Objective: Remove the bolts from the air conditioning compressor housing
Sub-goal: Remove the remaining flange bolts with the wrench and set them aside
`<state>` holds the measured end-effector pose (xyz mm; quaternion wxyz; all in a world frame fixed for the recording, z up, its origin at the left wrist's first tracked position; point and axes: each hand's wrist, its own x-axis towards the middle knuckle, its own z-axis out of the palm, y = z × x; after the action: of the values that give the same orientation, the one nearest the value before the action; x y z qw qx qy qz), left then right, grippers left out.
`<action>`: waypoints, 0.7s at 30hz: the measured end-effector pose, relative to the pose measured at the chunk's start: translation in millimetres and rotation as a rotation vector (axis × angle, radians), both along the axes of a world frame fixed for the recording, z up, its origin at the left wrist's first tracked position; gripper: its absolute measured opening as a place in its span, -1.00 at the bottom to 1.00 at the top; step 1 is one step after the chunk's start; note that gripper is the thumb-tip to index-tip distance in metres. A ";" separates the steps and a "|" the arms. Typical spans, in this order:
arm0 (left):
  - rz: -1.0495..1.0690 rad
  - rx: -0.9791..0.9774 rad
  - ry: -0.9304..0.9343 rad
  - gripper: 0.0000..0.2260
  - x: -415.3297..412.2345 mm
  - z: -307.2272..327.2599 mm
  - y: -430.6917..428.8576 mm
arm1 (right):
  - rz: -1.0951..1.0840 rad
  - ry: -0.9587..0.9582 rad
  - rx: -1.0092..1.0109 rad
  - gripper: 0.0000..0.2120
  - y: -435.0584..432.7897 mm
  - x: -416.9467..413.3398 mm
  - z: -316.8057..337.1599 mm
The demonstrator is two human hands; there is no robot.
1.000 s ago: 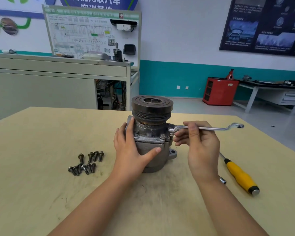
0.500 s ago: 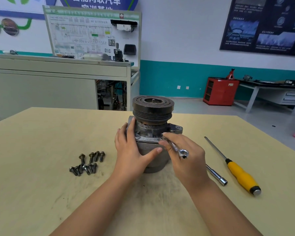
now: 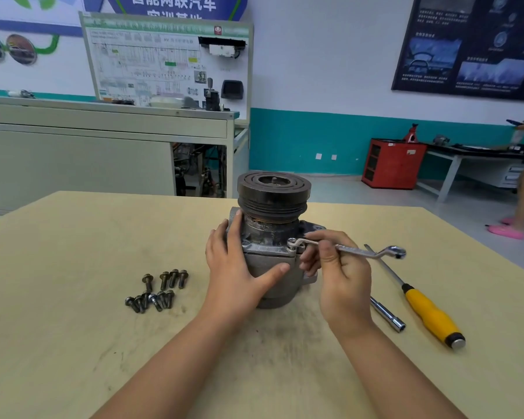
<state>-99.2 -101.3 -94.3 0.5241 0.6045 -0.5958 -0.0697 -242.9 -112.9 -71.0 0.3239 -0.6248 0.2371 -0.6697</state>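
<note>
The grey compressor [image 3: 270,237] stands upright on the wooden table [image 3: 73,343], its dark pulley on top. My left hand [image 3: 236,273] grips the housing from the left, thumb across its front. My right hand [image 3: 336,273] holds a silver ring wrench [image 3: 354,250], whose near ring sits over a bolt [image 3: 291,244] on the housing flange. The wrench handle points right. Several removed bolts [image 3: 158,290] lie loose on the table left of the compressor.
A yellow-handled driver [image 3: 430,316] and a socket extension [image 3: 387,316] lie on the table to the right. A person stands at the far right by a bench [image 3: 466,155]. A red cabinet [image 3: 390,163] and a training board stand behind.
The wrench handle swung from pointing right to toward me half a second ago, and now points right again with its ring on the flange bolt. My left hand stays on the housing.
</note>
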 end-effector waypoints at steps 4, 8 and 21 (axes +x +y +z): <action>-0.004 -0.009 0.001 -0.14 0.6 -0.1 -0.3 | 0.109 -0.143 0.259 -0.70 -8.6 -1.4 8.9; 0.010 0.008 0.065 -0.01 4.2 2.3 -1.3 | 0.228 -0.212 0.465 -0.66 -18.4 -6.7 15.9; -0.152 0.184 0.285 0.27 33.7 10.3 -7.2 | 0.192 -0.321 0.351 -0.71 -11.6 -11.4 22.6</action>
<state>-65.5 -108.5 -83.9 0.5389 0.5872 -0.5506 -0.2482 -254.3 -124.6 -48.4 0.5229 -0.4642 0.2350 -0.6752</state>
